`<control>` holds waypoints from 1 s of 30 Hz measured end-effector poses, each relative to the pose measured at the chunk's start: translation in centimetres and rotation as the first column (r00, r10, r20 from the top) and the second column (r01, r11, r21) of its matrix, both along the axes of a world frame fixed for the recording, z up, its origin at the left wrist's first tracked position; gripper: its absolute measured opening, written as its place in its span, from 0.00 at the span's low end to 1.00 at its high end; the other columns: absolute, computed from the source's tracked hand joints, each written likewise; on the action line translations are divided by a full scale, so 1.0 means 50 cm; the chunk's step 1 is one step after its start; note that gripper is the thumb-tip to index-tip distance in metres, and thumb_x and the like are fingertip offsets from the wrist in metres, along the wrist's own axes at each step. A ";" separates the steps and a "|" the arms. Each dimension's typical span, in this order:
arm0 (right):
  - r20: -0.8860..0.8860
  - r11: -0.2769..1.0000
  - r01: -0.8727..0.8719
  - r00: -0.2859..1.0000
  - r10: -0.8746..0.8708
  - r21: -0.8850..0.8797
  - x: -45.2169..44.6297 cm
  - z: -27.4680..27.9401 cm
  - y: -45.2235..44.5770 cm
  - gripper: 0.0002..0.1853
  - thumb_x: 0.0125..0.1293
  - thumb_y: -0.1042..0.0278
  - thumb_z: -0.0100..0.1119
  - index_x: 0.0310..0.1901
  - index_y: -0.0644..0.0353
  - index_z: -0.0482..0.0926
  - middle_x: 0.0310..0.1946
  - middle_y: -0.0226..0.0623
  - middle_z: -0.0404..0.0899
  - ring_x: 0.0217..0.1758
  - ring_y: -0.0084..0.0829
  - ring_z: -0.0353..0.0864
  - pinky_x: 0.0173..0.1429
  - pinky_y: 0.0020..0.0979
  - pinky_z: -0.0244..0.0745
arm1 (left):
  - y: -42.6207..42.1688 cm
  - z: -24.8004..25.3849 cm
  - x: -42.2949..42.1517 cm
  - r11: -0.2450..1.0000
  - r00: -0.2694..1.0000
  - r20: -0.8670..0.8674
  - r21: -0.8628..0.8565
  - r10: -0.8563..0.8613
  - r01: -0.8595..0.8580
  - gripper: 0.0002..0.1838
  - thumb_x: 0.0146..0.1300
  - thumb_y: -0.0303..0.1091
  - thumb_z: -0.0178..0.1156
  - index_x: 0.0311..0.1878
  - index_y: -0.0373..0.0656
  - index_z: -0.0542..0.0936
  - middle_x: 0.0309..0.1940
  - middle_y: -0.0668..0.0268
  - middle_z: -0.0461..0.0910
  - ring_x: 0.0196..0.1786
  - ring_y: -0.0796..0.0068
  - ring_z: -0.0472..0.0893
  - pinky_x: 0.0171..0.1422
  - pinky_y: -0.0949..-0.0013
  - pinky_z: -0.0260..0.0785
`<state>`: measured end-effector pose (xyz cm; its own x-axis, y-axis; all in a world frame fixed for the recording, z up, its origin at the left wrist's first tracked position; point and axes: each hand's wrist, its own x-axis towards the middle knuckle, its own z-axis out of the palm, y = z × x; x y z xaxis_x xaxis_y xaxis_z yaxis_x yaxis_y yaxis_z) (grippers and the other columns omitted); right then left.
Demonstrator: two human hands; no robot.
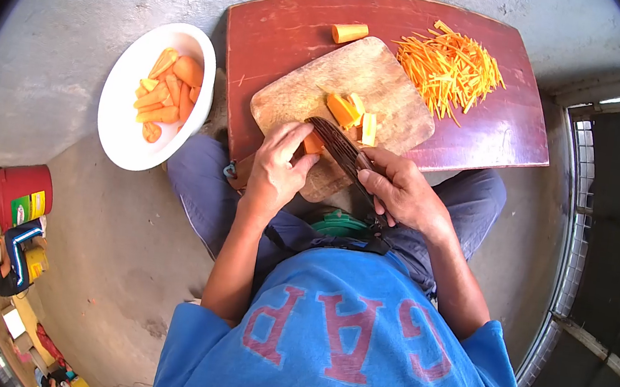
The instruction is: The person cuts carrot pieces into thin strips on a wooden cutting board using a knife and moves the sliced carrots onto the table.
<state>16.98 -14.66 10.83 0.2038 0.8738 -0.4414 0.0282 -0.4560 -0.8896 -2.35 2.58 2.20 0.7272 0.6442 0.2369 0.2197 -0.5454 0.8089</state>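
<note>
Knife (339, 148) over the cutting board (275, 100), dark ribbed blade; I read its long axis as a diagonal, tip pointing far-left, handle near-right. Right hand (403, 188) wrapped round the handle at the board's near-right side. Left hand (277, 162), at the board's near-left edge, pinches a carrot piece (313, 144) beside the blade; whether its fingertips touch metal I cannot tell. Carrot blocks (345, 110) on the board beyond the blade. Shredded carrot (449, 67) heaped right of the board; white bowl (124, 97) of carrots (170, 99) left of it. Blue shirt (361, 281), near side of the board, reads GAP. Red bucket (9, 187), well left of the board: label too small for me to read.
</note>
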 end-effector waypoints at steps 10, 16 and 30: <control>0.215 0.988 -0.061 0.976 0.029 0.142 -0.017 -0.018 -0.011 0.19 0.89 0.63 0.63 0.72 0.65 0.82 0.31 0.25 0.76 0.27 0.19 0.78 0.29 0.28 0.76 | -0.002 -0.035 -0.006 0.999 0.997 0.066 0.015 0.046 -0.047 0.23 0.58 0.20 0.84 0.57 0.32 0.89 0.62 0.49 0.87 0.64 0.43 0.88 0.71 0.51 0.83; 0.180 0.995 -0.022 0.984 0.003 0.101 -0.018 -0.010 -0.012 0.21 0.89 0.62 0.64 0.73 0.65 0.81 0.33 0.26 0.78 0.28 0.19 0.79 0.28 0.28 0.76 | 0.003 -0.011 -0.012 0.983 0.992 0.065 -0.160 0.103 -0.092 0.21 0.61 0.21 0.82 0.58 0.35 0.90 0.61 0.56 0.88 0.48 0.64 0.90 0.53 0.62 0.86; 0.337 0.976 0.011 0.937 -0.087 0.220 -0.044 -0.026 -0.022 0.22 0.88 0.66 0.65 0.74 0.70 0.79 0.38 0.42 0.84 0.32 0.28 0.82 0.39 0.36 0.79 | -0.005 -0.006 -0.019 0.946 0.996 0.031 0.310 0.088 -0.093 0.23 0.59 0.24 0.85 0.58 0.37 0.91 0.58 0.56 0.88 0.59 0.50 0.86 0.68 0.51 0.79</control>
